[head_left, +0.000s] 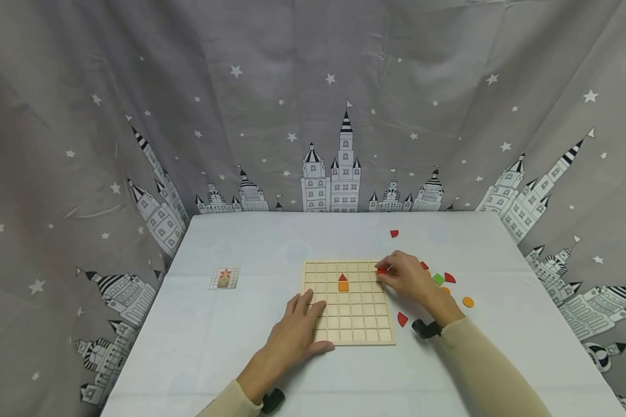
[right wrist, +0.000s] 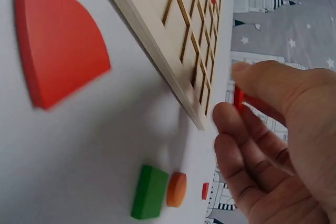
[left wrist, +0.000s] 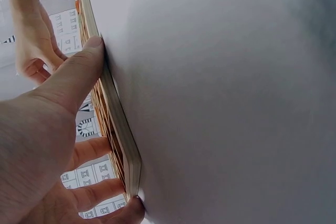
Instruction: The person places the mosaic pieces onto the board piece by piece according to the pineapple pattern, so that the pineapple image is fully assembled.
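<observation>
A wooden grid board (head_left: 352, 333) lies on the table, with an orange square (head_left: 343, 286) in one cell and a red triangle (head_left: 342, 277) directly above it. My left hand (head_left: 292, 336) rests at the board's left side with spread fingers, its thumb (left wrist: 86, 69) against the front edge. Over the board's upper right edge, my right hand (head_left: 409, 278) pinches a small red piece (right wrist: 238, 98) between thumb and fingers. Its full shape is hidden by the fingers.
Right of the board lie red quarter-circle pieces (head_left: 402, 319), a green piece (head_left: 438, 279) and orange round pieces (head_left: 468, 302). Another red piece (head_left: 394, 233) lies farther back. A small gridded picture card (head_left: 224, 278) is at the left. A grey castle-print curtain (head_left: 313, 87) hangs behind.
</observation>
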`<state>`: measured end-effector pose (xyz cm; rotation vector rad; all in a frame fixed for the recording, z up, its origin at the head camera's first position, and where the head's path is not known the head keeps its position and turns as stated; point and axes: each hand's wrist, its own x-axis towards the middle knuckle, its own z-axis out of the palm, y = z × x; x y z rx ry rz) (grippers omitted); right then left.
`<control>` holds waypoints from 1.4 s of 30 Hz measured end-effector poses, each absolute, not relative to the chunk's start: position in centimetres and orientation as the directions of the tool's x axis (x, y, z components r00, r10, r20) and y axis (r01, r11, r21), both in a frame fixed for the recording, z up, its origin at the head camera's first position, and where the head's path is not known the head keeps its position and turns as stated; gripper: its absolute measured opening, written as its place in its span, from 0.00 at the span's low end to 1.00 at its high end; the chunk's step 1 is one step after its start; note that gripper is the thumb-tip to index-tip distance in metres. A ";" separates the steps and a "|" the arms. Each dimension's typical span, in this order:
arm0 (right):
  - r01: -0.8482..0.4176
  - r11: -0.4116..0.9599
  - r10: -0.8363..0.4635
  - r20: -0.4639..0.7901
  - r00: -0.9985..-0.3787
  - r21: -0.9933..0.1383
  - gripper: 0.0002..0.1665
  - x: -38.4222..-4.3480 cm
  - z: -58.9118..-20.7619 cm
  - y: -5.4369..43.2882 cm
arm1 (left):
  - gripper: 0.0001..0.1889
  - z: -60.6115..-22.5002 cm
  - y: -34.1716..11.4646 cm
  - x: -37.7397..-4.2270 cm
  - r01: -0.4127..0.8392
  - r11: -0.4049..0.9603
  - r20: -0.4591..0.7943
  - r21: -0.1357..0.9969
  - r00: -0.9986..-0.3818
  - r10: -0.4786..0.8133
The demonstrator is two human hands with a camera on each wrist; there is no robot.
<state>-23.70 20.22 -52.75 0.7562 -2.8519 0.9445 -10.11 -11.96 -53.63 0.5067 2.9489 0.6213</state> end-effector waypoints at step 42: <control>-0.556 0.632 -0.607 0.100 -0.788 -0.540 0.11 -23.1 -53.6 16.5 | 0.50 -53.1 -11.4 -10.6 0.282 0.876 -0.056 0.390 -0.943 0.328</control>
